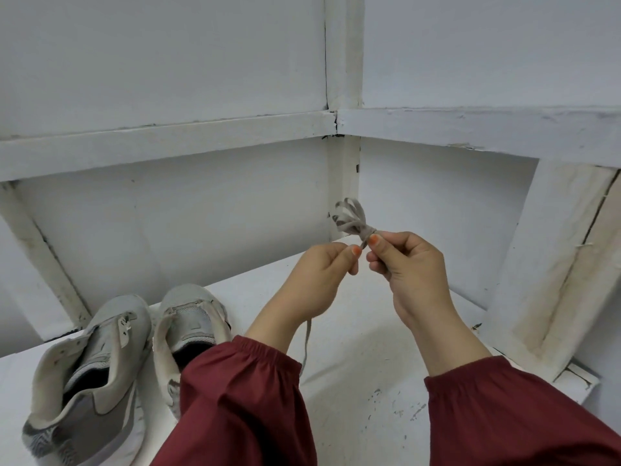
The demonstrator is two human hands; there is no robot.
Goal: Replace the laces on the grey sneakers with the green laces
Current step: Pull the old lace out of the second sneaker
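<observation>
Two grey sneakers stand side by side without laces on the white table: the left sneaker (89,375) and the right sneaker (188,326), whose heel is hidden behind my left sleeve. My right hand (408,264) pinches a bundled grey lace (351,222), its loops fanning up and left of my fingertips. My left hand (319,280), just left of it, has fingers curled and pinches the lace's loose end; a grey strand (306,341) hangs down below that wrist. No green laces are in view.
The white table (353,398) sits in a corner of white panelled walls with a horizontal rail (168,142) and a slanted brace (557,264) at the right. Paint chips fleck the table near the front right.
</observation>
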